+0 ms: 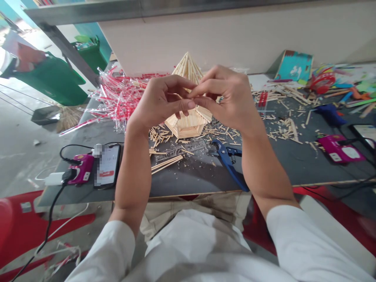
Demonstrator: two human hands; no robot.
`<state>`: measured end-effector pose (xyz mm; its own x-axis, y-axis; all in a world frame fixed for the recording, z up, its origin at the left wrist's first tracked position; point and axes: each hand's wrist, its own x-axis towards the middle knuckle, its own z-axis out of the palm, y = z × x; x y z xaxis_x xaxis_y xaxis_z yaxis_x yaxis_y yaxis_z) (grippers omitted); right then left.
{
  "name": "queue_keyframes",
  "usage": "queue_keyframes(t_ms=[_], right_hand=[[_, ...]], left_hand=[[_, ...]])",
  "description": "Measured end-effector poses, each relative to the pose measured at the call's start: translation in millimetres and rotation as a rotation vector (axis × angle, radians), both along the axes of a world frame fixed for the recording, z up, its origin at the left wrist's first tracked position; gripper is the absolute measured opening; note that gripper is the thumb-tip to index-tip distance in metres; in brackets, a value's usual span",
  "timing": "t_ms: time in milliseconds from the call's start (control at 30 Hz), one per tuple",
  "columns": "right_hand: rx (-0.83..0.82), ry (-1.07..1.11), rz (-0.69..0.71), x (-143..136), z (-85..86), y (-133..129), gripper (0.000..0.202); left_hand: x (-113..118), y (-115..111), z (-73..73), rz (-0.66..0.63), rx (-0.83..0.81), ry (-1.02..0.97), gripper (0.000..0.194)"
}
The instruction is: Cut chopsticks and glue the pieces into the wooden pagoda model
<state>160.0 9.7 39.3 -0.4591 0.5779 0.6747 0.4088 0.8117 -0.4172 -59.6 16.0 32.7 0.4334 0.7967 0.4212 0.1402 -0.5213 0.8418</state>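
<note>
My left hand [164, 100] and my right hand [221, 96] meet at the fingertips in front of a model built of pale wooden sticks [188, 124]. The fingers of both are closed in a pinch; what they hold is too small or hidden to make out. Behind them rises the model's pointed stick roof [188, 66]; its middle is partly covered by my hands. Below lie a clear ruler [182, 151], several loose sticks [167, 163] and a blue-handled cutter [229, 162].
Red and clear plastic wrappers [117, 98] are heaped at the left. A phone [107, 166] and a magenta power adapter [82, 168] lie front left; another magenta adapter [340, 149] is at the right. Stick scraps [286, 127] litter the table [194, 178]. Green bins [49, 78] stand beyond.
</note>
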Motion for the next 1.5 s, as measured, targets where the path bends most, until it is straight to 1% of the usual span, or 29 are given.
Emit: queue_keyframes(t_ms=[133,267,367,500,600,667,833,933,1033,1133,1233,1367,1500], right_hand=[[-0.045,0.126,0.012,-3,-1.0,-2,0.025],[-0.114,0.229,0.07,-8,-6.7,-1,0.031],[-0.099,0.3,0.076,-9,-14.0,4,0.034],[-0.062,0.358,0.055,-12,-23.7,17,0.041],[-0.073,0.381,0.013,-15,-25.8,20,0.043],[-0.107,0.381,0.004,-15,-23.6,17,0.041],[-0.195,0.34,0.075,-12,-14.6,7,0.038],[-0.246,0.341,0.149,-8,-12.3,7,0.037],[-0.257,0.328,0.234,-5,-11.6,10,0.036],[-0.283,0.188,0.219,0,-10.7,11,0.037],[-0.267,0.087,0.188,2,-10.4,11,0.04],[-0.227,0.054,0.17,4,-11.3,13,0.037],[-0.25,0.049,0.125,8,-11.7,15,0.035]], left_hand=[[1,-3,3.4,0.042,0.019,0.017,0.029],[7,-5,6.0,0.086,0.031,0.059,0.016],[11,-7,6.8,0.126,0.064,0.087,0.015],[13,-9,7.2,0.098,0.07,0.106,0.014],[11,-10,8.3,0.076,0.064,0.104,0.013],[9,-10,9.0,0.069,0.059,0.103,0.014],[5,-11,8.1,0.048,0.044,0.157,0.014],[4,-10,6.7,0.042,0.036,0.173,0.014],[3,-9,4.9,0.012,0.028,0.19,0.016],[1,-6,2.4,-0.035,0.025,0.227,0.017],[-1,-5,0.5,-0.074,0.028,0.247,0.016],[0,-4,0.4,-0.061,0.0,0.235,0.019],[-1,-4,1.5,-0.028,-0.002,0.232,0.019]])
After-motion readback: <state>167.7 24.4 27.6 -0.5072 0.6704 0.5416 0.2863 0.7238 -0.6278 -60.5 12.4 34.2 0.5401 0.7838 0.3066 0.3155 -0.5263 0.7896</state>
